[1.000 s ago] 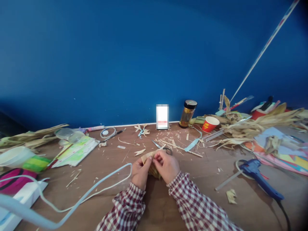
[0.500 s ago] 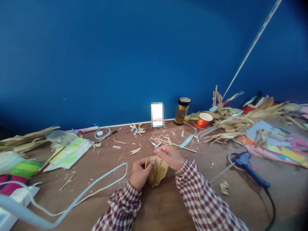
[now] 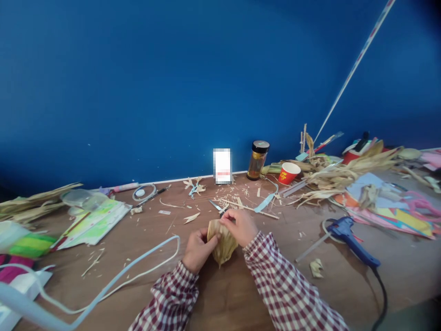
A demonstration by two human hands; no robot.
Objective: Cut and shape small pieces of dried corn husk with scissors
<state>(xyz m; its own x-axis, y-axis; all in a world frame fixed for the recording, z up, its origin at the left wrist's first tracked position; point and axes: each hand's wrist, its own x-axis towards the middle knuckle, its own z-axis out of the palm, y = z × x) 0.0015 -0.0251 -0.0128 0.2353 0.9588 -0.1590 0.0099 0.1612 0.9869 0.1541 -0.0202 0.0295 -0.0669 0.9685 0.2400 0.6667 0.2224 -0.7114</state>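
A dry tan corn husk piece (image 3: 223,242) is held over the brown table (image 3: 241,294) between both hands. My left hand (image 3: 197,250) pinches its left edge with closed fingers. My right hand (image 3: 241,226) grips its upper right edge, fingers curled on it. Both sleeves are red and white checked. Just beyond the hands lie scissors (image 3: 218,208) among husk shavings and thin sticks.
A blue glue gun (image 3: 349,240) with its cord lies to the right. A jar (image 3: 257,160) and a red paper cup (image 3: 288,173) stand by the blue wall. Dried husks (image 3: 344,174) and coloured papers pile at right; a pale cable (image 3: 138,266) loops at left.
The husk has been spread open and lowered between the hands. My right hand lifted off to the right, then came back onto its top edge. The view shifted slightly.
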